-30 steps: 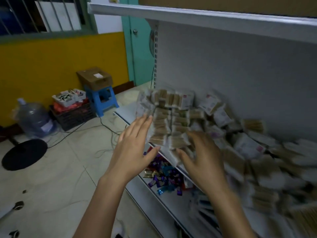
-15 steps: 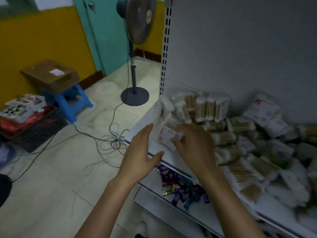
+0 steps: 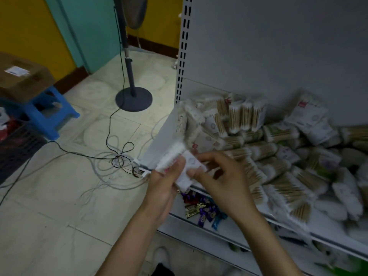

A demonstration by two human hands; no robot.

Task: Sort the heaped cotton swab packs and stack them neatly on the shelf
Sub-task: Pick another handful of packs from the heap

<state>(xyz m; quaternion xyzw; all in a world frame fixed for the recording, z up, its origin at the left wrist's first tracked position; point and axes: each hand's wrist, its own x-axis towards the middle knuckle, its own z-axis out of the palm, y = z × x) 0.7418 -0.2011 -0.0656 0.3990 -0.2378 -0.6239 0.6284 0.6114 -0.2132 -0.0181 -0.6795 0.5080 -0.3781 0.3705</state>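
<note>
Shelf (image 3: pixel 157 146) heaped with cotton swab packs (image 3: pixel 278 156), one pack (image 3: pixel 190 166) held in both hands at its front left corner.
Most of the white shelf is covered by the loose heap, which slopes against the grey back panel, with a few packs standing upright (image 3: pixel 245 116) at the back left. A fan stand (image 3: pixel 133 98) and tangled cables (image 3: pixel 119 158) are on the tiled floor to the left, near a blue stool (image 3: pixel 49 116) carrying a cardboard box (image 3: pixel 22 78). The left hand (image 3: pixel 165 184) curls its fingers around the held pack's left side, while the right hand (image 3: pixel 221 182) pinches its right edge between thumb and fingers, just above the shelf edge. Small bright wrappers (image 3: pixel 201 208) lie on the lower shelf beneath.
</note>
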